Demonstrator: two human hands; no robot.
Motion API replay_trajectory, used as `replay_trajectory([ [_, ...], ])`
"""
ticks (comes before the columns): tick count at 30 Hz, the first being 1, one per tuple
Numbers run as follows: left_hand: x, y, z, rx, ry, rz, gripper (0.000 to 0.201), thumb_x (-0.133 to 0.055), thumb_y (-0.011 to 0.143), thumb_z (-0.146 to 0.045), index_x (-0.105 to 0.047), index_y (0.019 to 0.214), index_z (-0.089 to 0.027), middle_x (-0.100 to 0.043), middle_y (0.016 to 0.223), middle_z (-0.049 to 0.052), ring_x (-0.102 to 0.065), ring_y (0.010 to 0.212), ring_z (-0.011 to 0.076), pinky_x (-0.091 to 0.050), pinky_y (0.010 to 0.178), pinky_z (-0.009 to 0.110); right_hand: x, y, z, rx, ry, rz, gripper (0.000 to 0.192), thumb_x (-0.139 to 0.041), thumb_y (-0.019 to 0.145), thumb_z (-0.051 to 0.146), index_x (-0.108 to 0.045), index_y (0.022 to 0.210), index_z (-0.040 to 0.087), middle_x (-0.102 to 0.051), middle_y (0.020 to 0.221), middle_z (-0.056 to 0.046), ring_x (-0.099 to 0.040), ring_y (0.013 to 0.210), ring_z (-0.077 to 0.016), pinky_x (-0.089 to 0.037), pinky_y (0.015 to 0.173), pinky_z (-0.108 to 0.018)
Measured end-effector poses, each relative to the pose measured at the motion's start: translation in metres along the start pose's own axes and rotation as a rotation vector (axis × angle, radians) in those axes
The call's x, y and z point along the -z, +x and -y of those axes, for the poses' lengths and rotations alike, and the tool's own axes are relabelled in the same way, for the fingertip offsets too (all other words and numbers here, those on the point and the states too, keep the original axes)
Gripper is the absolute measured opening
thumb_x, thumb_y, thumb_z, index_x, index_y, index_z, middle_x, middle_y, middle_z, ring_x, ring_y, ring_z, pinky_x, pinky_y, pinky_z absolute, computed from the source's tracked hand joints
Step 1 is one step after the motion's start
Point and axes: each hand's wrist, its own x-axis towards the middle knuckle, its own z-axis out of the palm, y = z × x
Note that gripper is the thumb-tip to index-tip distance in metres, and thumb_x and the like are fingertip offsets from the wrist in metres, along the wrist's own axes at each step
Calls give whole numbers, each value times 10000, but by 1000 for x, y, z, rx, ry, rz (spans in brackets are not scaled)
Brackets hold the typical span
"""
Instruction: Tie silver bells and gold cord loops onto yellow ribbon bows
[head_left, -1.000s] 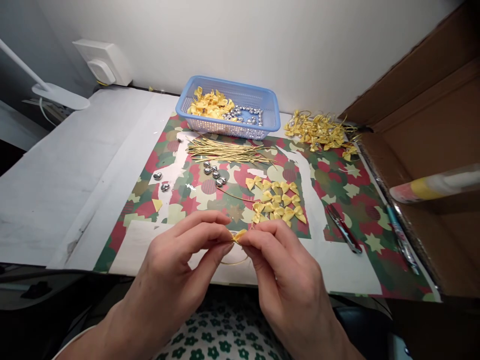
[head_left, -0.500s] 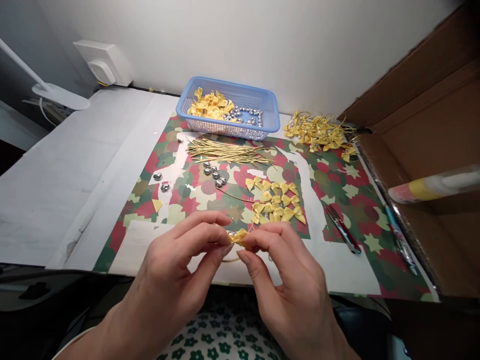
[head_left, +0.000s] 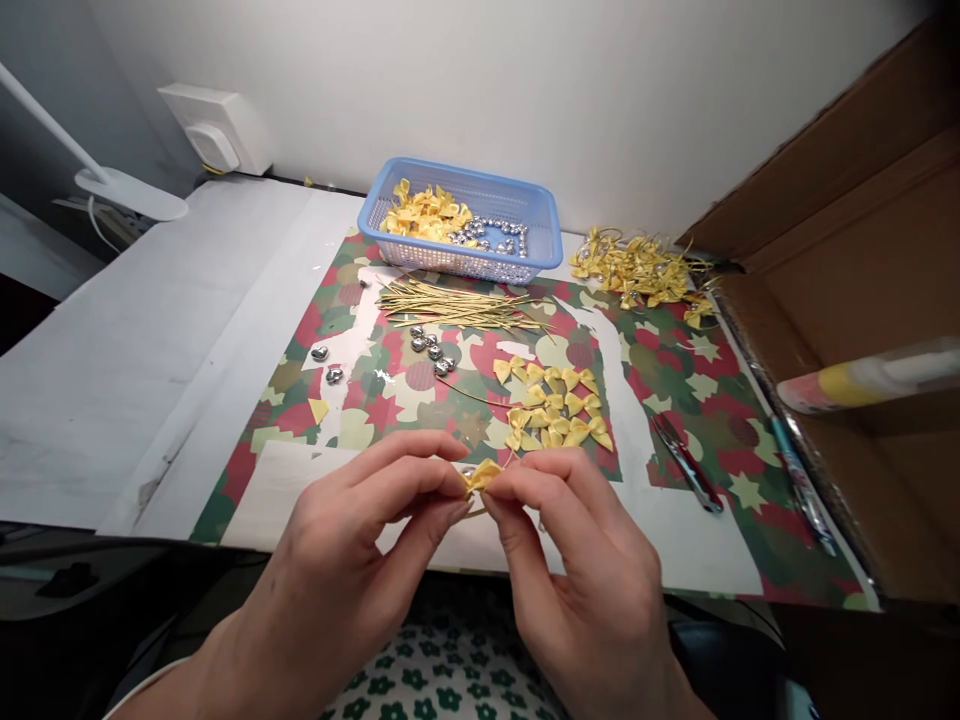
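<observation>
Patterned paper (head_left: 675, 380) in red, green and cream covers the counter (head_left: 112, 340) at the frame's centre. Low in the middle, a small yellow bow (head_left: 480, 475) is pinched between both hands: the left hand (head_left: 360, 550) has its fingers (head_left: 442, 485) closed on one side, the right hand (head_left: 577, 560) closed on the other. The bow is satin-like, creased, with a thin gold cord beneath. More bows (head_left: 555, 405) lie just above; a blue basket (head_left: 540, 225) sits at upper centre.
</observation>
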Motion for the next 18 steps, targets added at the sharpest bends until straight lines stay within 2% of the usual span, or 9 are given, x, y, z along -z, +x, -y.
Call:
replay_trajectory([
  [18, 2, 2, -2, -18, -55, -7, 253, -600, 917, 7, -719, 971, -210, -766, 1030, 56, -759, 930, 167, -653, 754, 221, 1, 0, 0, 44, -119, -58, 236, -588, 932, -16, -656, 1047, 178, -621, 915, -49, -681, 825, -143, -606, 728, -226],
])
